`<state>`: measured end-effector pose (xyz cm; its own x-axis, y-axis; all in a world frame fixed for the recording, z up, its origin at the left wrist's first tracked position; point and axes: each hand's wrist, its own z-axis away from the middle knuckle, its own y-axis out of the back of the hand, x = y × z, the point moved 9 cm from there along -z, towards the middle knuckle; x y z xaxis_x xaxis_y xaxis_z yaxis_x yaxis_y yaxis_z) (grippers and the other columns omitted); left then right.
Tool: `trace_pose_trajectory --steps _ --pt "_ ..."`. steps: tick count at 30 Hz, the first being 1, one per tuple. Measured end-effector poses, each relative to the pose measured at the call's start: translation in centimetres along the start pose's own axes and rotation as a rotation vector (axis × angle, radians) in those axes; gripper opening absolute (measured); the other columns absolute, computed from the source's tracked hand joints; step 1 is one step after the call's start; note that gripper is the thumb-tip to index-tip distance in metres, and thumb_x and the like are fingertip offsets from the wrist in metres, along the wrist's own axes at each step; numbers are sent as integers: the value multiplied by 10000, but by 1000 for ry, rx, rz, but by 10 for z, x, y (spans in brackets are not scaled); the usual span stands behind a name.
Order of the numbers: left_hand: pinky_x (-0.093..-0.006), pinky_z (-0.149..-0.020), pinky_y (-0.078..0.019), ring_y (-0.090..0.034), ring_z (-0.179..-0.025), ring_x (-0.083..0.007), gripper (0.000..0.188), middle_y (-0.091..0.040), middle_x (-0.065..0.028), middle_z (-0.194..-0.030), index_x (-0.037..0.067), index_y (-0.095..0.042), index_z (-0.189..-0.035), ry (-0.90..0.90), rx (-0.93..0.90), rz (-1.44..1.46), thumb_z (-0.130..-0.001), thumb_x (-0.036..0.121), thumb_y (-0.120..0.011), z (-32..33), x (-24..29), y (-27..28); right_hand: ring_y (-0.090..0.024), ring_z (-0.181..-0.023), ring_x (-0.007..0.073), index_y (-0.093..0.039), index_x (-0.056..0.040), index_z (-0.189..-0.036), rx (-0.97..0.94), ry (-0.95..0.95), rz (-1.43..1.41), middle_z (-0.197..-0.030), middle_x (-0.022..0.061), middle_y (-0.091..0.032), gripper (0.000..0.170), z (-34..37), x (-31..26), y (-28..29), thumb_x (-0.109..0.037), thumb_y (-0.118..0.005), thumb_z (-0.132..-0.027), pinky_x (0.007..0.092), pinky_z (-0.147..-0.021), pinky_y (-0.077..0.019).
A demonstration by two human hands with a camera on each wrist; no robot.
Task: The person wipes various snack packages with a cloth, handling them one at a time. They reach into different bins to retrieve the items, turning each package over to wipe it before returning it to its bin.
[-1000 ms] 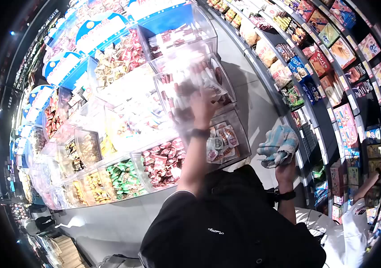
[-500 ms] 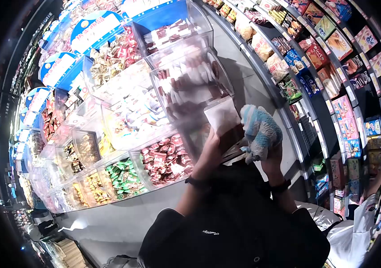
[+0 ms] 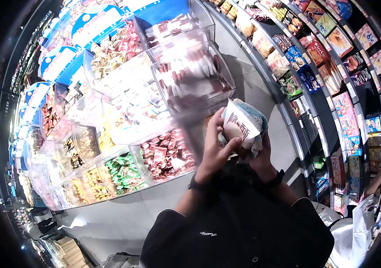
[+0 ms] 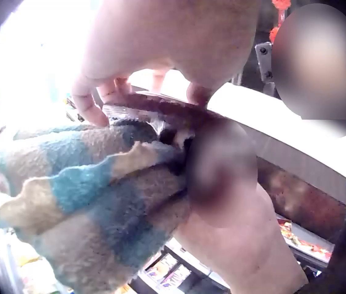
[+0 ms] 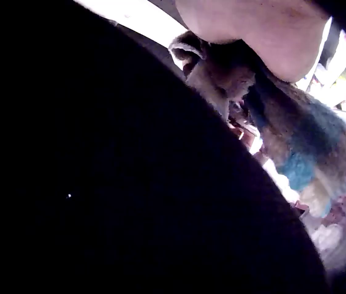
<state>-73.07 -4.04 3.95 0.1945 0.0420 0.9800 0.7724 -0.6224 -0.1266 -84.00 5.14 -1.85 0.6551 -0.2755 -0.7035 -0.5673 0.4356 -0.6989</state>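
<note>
In the head view, my left hand [image 3: 215, 149] pinches a flat white packet [image 3: 240, 123] with large dark lettering, fingers at its edge and thumb in front. My right hand [image 3: 264, 158] grips a striped blue and off-white cloth [image 3: 255, 117] behind the packet. Cloth and packet overlap in front of my chest. From the left wrist, the packet shows as a brown, shiny edge under my left fingers [image 4: 90, 107], and the cloth [image 4: 81, 190] hangs in folds from my right hand [image 4: 234, 245]. A dark area hides most of the right wrist view.
A clear bin [image 3: 228, 91] of white and brown packets stands just beyond my hands. Bins of red-wrapped sweets [image 3: 166, 154] and green-wrapped sweets [image 3: 125, 172] lie to the left. Shelves [image 3: 315, 85] of boxed snacks run along the right, where another person's arm [image 3: 380, 174] reaches in.
My left hand has come back from the bin of white and brown packets with a packet. The right hand has brought the cloth left, against the packet, which now shows its lettering.
</note>
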Motion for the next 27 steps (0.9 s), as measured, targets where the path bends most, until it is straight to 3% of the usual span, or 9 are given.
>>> trace_pose_trajectory --steps 2,3,8,9,13,15,20,24,27 --pt "-322 -877 -433 -537 -1037 -184 532 -530 -114 -1165 -5 -477 -1249 145 11 238 -825 233 -693 -1 -6 -4 -493 -1167 205 -308 -66 -1382 -24 -46 -78 -1315 100 -459 440 0 -4 -7 -99 -435 -962 351 -969 -444" --pt "-267 -801 -478 -583 -968 -137 493 -569 -76 -1130 -6 -499 -1191 366 -55 303 -796 187 -722 3 -20 -6 -501 -1159 206 -307 -66 -1382 -41 -66 -117 -1309 100 -464 440 -2 -5 -11 -100 -433 -962 351 -960 -453" --pt "-269 -812 -487 -594 -942 -138 379 -611 -60 -1021 -7 -515 -1144 576 -142 425 -832 145 -667 17 -61 4 -543 -1103 211 -346 -68 -1353 -59 127 -49 -1272 104 -493 420 -4 -24 4 -122 -471 -955 359 -931 -476" --pt "-273 -819 -484 -590 -951 -141 382 -606 -64 -1035 -7 -502 -1156 543 -114 438 -836 135 -655 17 -67 8 -534 -1133 235 -362 -62 -1347 -49 130 55 -1288 108 -490 398 -6 -25 10 -206 -422 -981 385 -947 -466" --pt "-281 -859 -458 -547 -1032 -158 463 -545 -91 -1147 4 -406 -1245 453 -1 467 -836 84 -609 21 -76 17 -530 -1083 180 -360 -48 -1274 -118 261 514 -1186 99 -519 385 -4 -26 5 -139 -529 -941 345 -917 -448" --pt "-278 -869 -450 -531 -1053 -159 503 -518 -94 -1176 9 -376 -1268 488 27 512 -823 65 -602 27 -65 12 -536 -1094 200 -388 -38 -1248 -194 356 1024 -1189 140 -548 352 -5 -22 -10 -84 -527 -927 356 -910 -452" --pt "-260 -875 -428 -523 -1053 -133 440 -512 -61 -1183 60 -375 -1314 590 -5 606 -917 228 -461 36 -101 4 -435 -1221 436 -409 0 -1213 -390 326 1193 -1307 253 -470 494 -10 11 -13 150 -450 -744 406 -1007 -383" --pt "-257 -893 -405 -497 -1087 -123 455 -507 -47 -1195 77 -351 -1354 539 1 577 -978 330 -396 36 -87 8 -420 -1243 426 -415 3 -1202 -593 426 1269 -1314 249 -466 450 6 11 -43 129 -451 -771 397 -1024 -369" --pt "-253 -910 -389 -467 -1113 -115 478 -500 -41 -1198 71 -334 -1366 475 44 499 -981 341 -421 33 -73 9 -432 -1250 399 -414 2 -1209 -449 310 1094 -1312 242 -473 460 -7 9 -36 130 -450 -769 386 -1019 -372"
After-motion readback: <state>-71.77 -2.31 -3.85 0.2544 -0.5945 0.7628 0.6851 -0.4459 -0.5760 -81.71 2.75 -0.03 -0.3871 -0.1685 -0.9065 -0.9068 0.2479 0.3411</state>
